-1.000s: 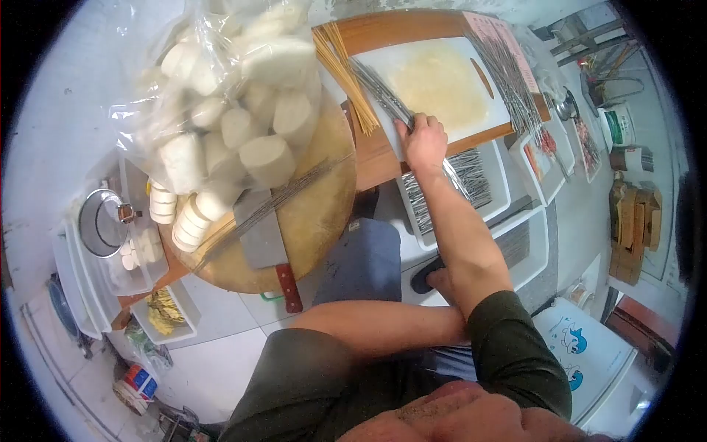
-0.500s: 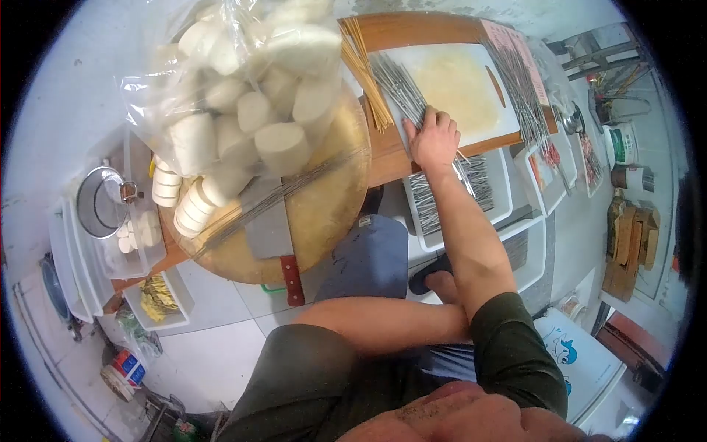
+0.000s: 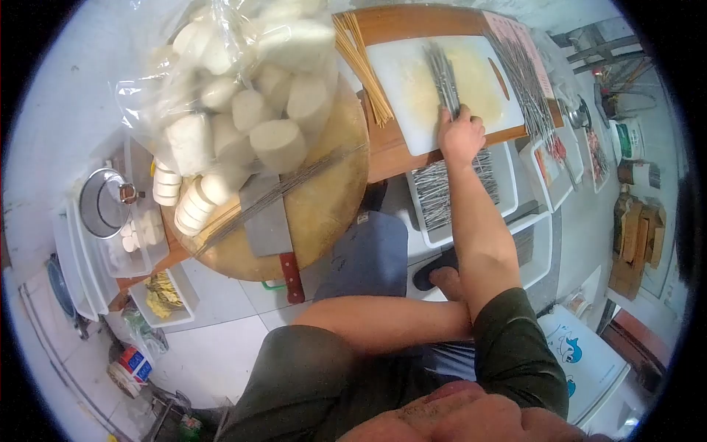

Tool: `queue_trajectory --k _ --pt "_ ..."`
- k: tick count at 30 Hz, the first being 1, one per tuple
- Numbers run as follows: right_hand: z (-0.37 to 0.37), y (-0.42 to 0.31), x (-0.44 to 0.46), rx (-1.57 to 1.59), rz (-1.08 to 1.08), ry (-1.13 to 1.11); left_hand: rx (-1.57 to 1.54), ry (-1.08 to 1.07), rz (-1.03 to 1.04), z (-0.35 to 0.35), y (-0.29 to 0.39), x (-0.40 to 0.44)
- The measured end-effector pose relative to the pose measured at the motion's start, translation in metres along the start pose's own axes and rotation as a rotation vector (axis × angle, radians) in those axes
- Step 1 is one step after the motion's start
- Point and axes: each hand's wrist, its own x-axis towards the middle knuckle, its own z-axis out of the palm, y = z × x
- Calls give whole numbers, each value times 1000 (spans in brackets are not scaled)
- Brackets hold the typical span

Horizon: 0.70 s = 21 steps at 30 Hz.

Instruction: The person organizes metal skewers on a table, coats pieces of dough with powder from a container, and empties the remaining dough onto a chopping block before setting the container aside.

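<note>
Short, loose dark-green sleeves [image 3: 519,346], bare forearms [image 3: 482,239], blue-grey trousers [image 3: 370,254], dark slipper [image 3: 424,278]

Skewer bundle [image 3: 445,79], one: thin, grey, metallic, far ends blurred, extending over the white cutting board [image 3: 401,81] from near its far edge to clasping fingers [image 3: 465,118] by its near edge.

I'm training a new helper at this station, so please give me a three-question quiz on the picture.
1. What does the right hand hold?
2. True or false: the cleaver lies on the white cutting board.
3. The clear plastic bag contains: A) cardboard boxes; B) thick white pieces; C) yellow strips.

Key:
1. A bundle of thin metallic sticks.
2. False; its blade rests on the round chopping block.
3. B.
</note>
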Motion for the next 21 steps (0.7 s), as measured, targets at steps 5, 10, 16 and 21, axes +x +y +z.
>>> queue_trajectory --k 5,10,16,21 --pt "-7 20 9 -76 291 -95 85 -7 -30 8 -8 12" --pt "-18 22 18 25 476 -267 148 -15 -41 13 -8 15" --pt "-13 33 22 28 420 -345 175 -31 -28 13 -2 12" --pt "-22 25 26 -10 374 -381 182 -44 -28 14 -1 10"
